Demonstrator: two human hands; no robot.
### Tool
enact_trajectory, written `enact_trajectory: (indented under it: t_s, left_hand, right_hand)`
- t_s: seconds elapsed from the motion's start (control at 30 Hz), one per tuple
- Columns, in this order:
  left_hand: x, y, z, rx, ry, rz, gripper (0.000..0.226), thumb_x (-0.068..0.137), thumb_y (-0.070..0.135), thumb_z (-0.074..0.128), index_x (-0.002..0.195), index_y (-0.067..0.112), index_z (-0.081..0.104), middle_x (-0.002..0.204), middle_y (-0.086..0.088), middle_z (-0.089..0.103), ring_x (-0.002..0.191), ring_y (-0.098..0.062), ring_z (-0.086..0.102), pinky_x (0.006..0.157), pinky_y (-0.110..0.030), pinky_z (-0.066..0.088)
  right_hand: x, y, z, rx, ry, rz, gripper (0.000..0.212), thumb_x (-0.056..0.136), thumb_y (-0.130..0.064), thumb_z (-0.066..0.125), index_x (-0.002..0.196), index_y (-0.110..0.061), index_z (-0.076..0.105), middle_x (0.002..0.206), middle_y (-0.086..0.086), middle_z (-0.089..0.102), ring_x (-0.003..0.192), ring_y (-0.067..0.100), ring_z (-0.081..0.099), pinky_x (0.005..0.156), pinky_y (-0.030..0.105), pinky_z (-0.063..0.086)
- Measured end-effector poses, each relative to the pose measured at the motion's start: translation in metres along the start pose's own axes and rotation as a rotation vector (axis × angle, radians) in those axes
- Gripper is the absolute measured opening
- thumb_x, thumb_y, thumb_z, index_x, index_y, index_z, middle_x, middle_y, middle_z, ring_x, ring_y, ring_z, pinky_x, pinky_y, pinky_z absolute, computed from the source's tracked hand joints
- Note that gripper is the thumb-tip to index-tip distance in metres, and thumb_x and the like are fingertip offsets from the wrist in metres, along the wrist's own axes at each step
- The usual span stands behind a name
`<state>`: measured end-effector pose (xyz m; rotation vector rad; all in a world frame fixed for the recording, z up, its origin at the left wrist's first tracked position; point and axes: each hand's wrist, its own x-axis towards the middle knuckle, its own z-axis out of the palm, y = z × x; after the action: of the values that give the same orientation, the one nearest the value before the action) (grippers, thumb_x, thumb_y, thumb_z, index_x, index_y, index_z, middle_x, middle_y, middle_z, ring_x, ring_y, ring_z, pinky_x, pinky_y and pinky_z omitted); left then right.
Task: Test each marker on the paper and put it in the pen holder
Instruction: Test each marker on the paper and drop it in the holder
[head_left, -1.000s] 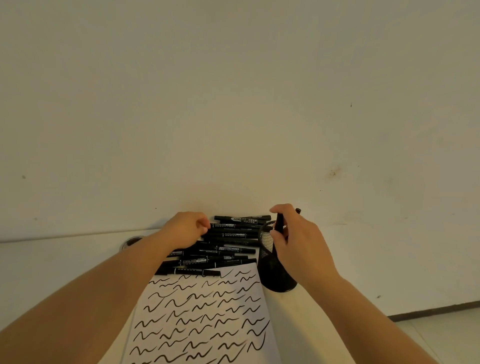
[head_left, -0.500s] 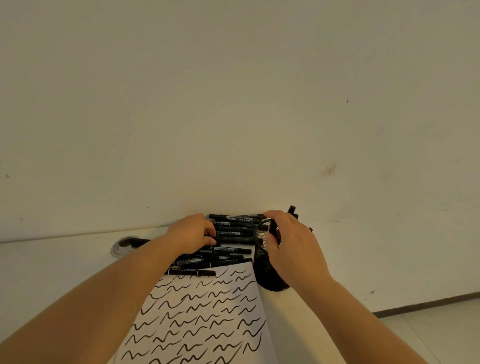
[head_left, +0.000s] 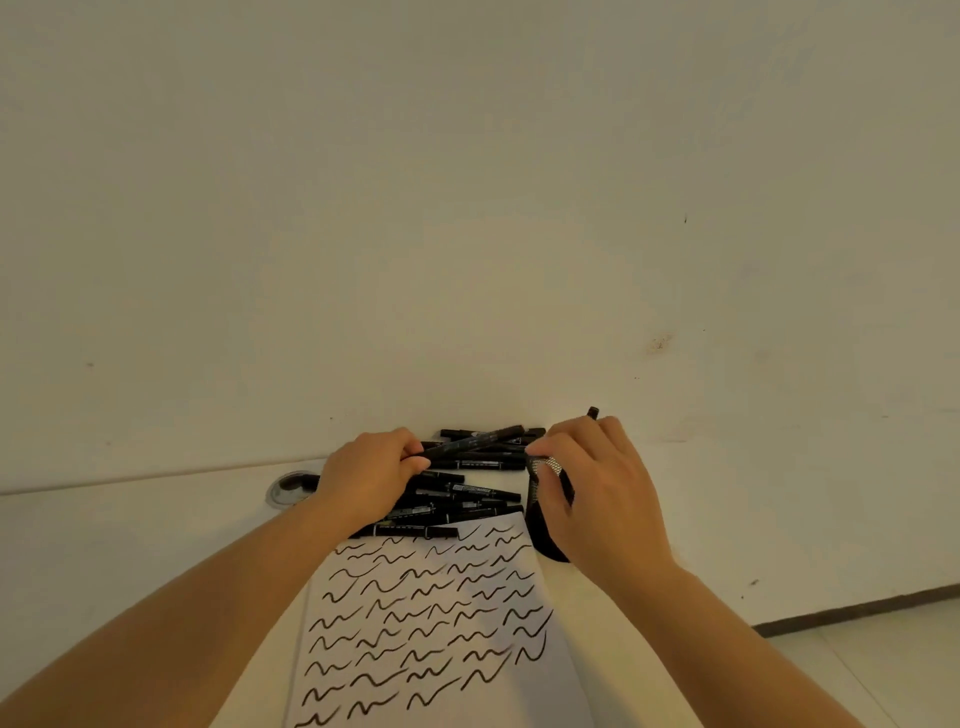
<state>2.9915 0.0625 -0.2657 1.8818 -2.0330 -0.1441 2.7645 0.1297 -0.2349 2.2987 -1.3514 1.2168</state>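
Pale wall (head_left: 467, 208) filled most of the view above a white desk (head_left: 104, 545) pushed against it; a sheet of paper (head_left: 431, 613), covered in rows of black test squiggles, lay at the near edge between the person's two forearms. Behind the paper, a heap of black markers (head_left: 467, 493) lay on their sides against the wall. The left hand (head_left: 371, 475) had curled its fingers around one marker (head_left: 475, 441) and raised it out of the heap, tilted with its far end higher; half a second before, that hand had been resting low among the markers with none lifted. The right hand (head_left: 597, 493) gripped the rim of the black mesh pen holder (head_left: 545, 512), which stood just right of the paper's far corner, thumb on the near side of the rim and fingers curled over the top; a second before, the same hand had held a marker above the holder's mouth. One marker tip (head_left: 592, 413) stuck up from behind the right hand's knuckles; whether it stood inside the holder could not be told. A round grommet hole (head_left: 291, 486) sat in the desk left of the left wrist; pale floor (head_left: 883, 654) showed at lower right.
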Motion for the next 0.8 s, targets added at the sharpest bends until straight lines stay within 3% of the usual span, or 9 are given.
enact_trajectory:
  t_s: [0.07,0.17,0.23,0.33,0.4,0.47,0.63,0.7,0.8]
  left_hand:
    - [-0.021,0.003,-0.01,-0.094,0.012,0.0,0.022,0.092,0.039,0.047,0.108,0.027,0.056,0.094,0.007,0.066,0.08,-0.013,0.059,0.072,-0.034,0.051]
    - [-0.059,0.008,-0.021,-0.217,0.036,0.014,0.019,0.092,0.036,0.047,0.107,0.027,0.056,0.085,0.016,0.064,0.076,-0.006,0.059,0.068,-0.029,0.049]
    - [-0.085,0.01,-0.024,-0.245,0.057,0.035,0.016,0.092,0.034,0.047,0.105,0.028,0.055,0.079,0.02,0.06,0.07,0.002,0.055,0.06,-0.02,0.043]
    - [-0.124,0.008,-0.03,-0.269,0.049,0.085,0.011,0.092,0.034,0.046,0.1,0.032,0.054,0.075,0.021,0.059,0.065,0.007,0.055,0.056,-0.014,0.039]
    - [-0.148,0.005,-0.033,-0.29,-0.009,0.14,0.01,0.092,0.034,0.046,0.096,0.033,0.055,0.075,0.017,0.061,0.067,0.0,0.057,0.06,-0.021,0.045]
    - [-0.168,0.002,-0.033,-0.259,-0.04,0.2,0.009,0.092,0.034,0.046,0.091,0.035,0.055,0.073,0.016,0.06,0.063,-0.003,0.053,0.058,-0.02,0.04]
    - [-0.201,-0.009,-0.036,-0.074,0.095,0.26,0.018,0.091,0.04,0.048,0.097,0.03,0.061,0.077,0.018,0.058,0.067,-0.001,0.051,0.058,-0.011,0.032]
    - [-0.209,-0.012,-0.041,0.102,0.144,0.351,0.017,0.086,0.037,0.053,0.085,0.027,0.067,0.069,0.014,0.064,0.056,-0.009,0.057,0.048,-0.019,0.038]
    - [-0.218,-0.014,-0.05,0.284,0.221,0.402,0.014,0.076,0.039,0.063,0.067,0.028,0.066,0.052,0.013,0.06,0.038,-0.008,0.051,0.035,-0.014,0.03]
  right_hand:
    - [-0.007,-0.014,0.001,0.112,-0.062,-0.008,0.012,0.082,-0.009,0.059,0.088,-0.015,0.067,0.081,-0.005,0.064,0.077,0.011,0.055,0.067,0.021,0.045]
    - [-0.021,-0.039,0.009,0.34,-0.452,0.266,0.014,0.09,-0.026,0.053,0.098,-0.029,0.063,0.08,-0.018,0.059,0.074,0.001,0.056,0.066,0.016,0.046]
    - [-0.032,-0.054,0.018,0.505,-0.586,0.456,0.016,0.089,-0.035,0.053,0.104,-0.033,0.059,0.08,-0.012,0.065,0.071,0.003,0.059,0.064,0.015,0.047]
    - [-0.045,-0.076,0.026,0.833,-0.532,0.692,0.022,0.084,-0.041,0.058,0.1,-0.026,0.059,0.073,-0.004,0.069,0.053,0.001,0.056,0.05,0.014,0.043]
    - [-0.054,-0.091,0.028,1.05,-0.471,0.83,0.025,0.085,-0.041,0.057,0.087,-0.016,0.064,0.062,-0.001,0.066,0.046,0.006,0.049,0.045,0.018,0.039]
    - [-0.064,-0.104,0.029,1.184,-0.424,0.935,0.035,0.088,-0.04,0.052,0.07,-0.014,0.067,0.053,0.002,0.06,0.044,0.011,0.047,0.044,0.021,0.037]
    - [-0.079,-0.134,0.031,1.346,-0.398,1.067,0.04,0.093,-0.031,0.045,0.068,-0.006,0.062,0.046,0.008,0.055,0.039,0.015,0.044,0.041,0.024,0.037]
    - [-0.081,-0.141,0.029,1.38,-0.418,1.084,0.036,0.092,-0.027,0.047,0.066,-0.006,0.061,0.045,0.008,0.055,0.037,0.015,0.043,0.04,0.024,0.035]
    - [-0.081,-0.144,0.022,1.354,-0.502,1.09,0.032,0.09,-0.022,0.052,0.063,-0.009,0.063,0.046,0.008,0.054,0.038,0.015,0.042,0.039,0.023,0.034]
